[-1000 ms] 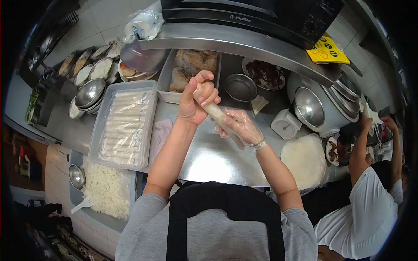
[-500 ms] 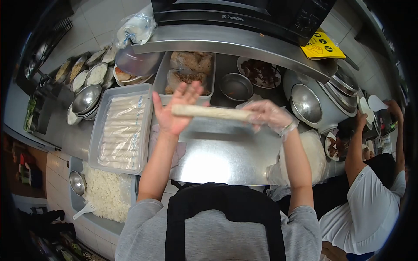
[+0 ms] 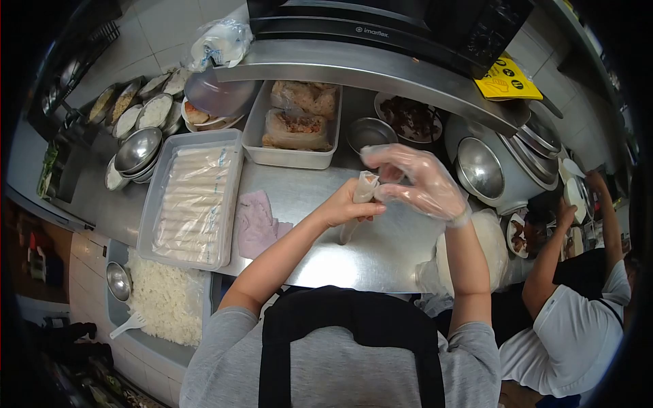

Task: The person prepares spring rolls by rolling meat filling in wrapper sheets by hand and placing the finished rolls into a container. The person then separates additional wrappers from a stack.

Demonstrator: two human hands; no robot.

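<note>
My left hand (image 3: 348, 206), bare, is wrapped around a spring roll (image 3: 366, 188) with a pale, thin wrapper. The roll stands nearly upright, its open top end facing me with some brownish filling showing. Its lower end comes out beneath my fist, above the steel counter (image 3: 320, 255). My right hand (image 3: 422, 182) wears a clear plastic glove. Its fingers are curved and apart from the thumb, close beside the roll's top end; whether the thumb touches the wrapper I cannot tell.
To the left, a plastic tub (image 3: 235, 204) holds rows of rolls under plastic film. A lilac cloth (image 3: 256, 224) lies beside it. Behind are a tub of bagged filling (image 3: 299, 158) and a metal bowl (image 3: 371, 134). Bagged wrappers (image 3: 476, 248) sit right; a co-worker (image 3: 571, 333) handles plates.
The roll has turned from lying level between both hands to nearly upright. My left hand has closed around it and moved right; my gloved right hand has let go of its end.
</note>
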